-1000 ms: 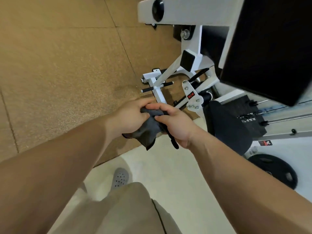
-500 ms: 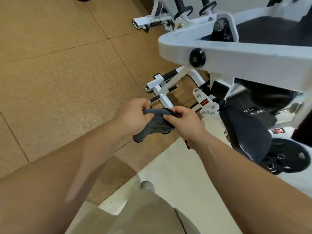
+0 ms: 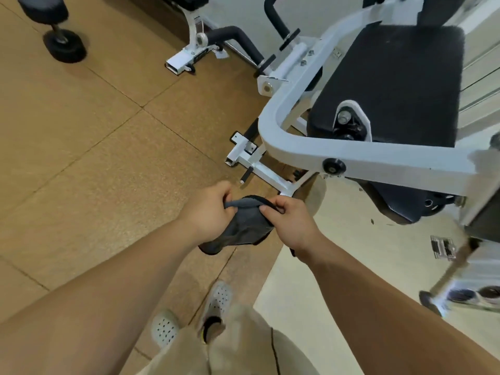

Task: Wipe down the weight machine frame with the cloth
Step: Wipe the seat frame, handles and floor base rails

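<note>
At the bottom of the frame were my beige trousers (image 3: 216, 350) and a perforated shoe (image 3: 219, 296), standing where the cork floor (image 3: 81, 163) met the paler floor (image 3: 351, 266). Just above, at centre, both my hands were clamped on the cloth (image 3: 243, 228). My left hand (image 3: 208, 209) pinched one end of its rolled top edge and my right hand (image 3: 290, 220) pinched the other, thumb on top. The rest of the dark grey cloth hung bunched between and below them, touching nothing else.

My grip had hardly altered over the last second; the cloth only looked a little more gathered, its top edge drawn into a ridge. What had changed was my view. My head had lifted, so the white weight machine frame (image 3: 392, 162), which had sat high in the picture, now ran across the centre right. It lay just beyond my right hand, with its black knob (image 3: 334, 165) close by. I judged I had finished readying the cloth and was squaring up to that bar. No wiping had begun, since the cloth was still apart from the metal.

Beyond the bar lay the black seat pad (image 3: 392, 77). In the upper left a dumbbell (image 3: 61, 39) stood on the cork, and another white machine (image 3: 193, 50) was at upper centre
</note>
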